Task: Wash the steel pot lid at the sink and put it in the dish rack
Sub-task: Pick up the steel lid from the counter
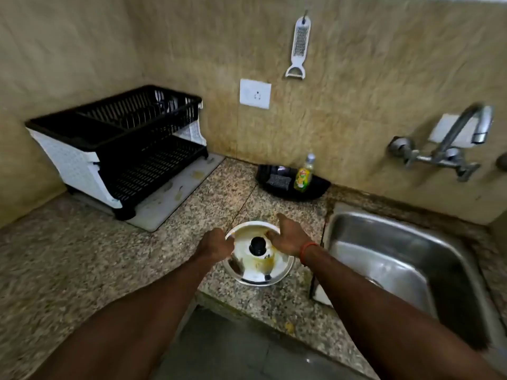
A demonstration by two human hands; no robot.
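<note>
1. The counter [82,259] fills the frame, speckled granite running from the left wall to the sink.
2. The sink [406,259] sits sunk into it on the right, steel, with the tap [463,133] on the wall above its far side.
3. The rack [120,149] stands far left on a white mat [175,198]: two black tiers, white side panels, well apart from the hands.
4. A black tray [321,189] sits against the wall behind the lid, with a soap bottle [304,175] upright in it and a scrubber [277,181] just beside the bottle.
5. The lid [255,272] lies flat on the counter just left of the sink, black knob [258,244] up, yellowish stains across its top.
6. Left hand [215,245] is on the lid's left rim, fingers curled in and clamped on the edge, thumb on top of the steel.
7. Right hand [288,237] covers the lid's far right edge, thumb reaching in toward the knob, fingers spread over the rim; whether they grip underneath, I cannot tell.
8. An orange thread [307,252] circles the right wrist.
9. A grater [300,45] hangs on the wall above a socket [255,93].
</note>
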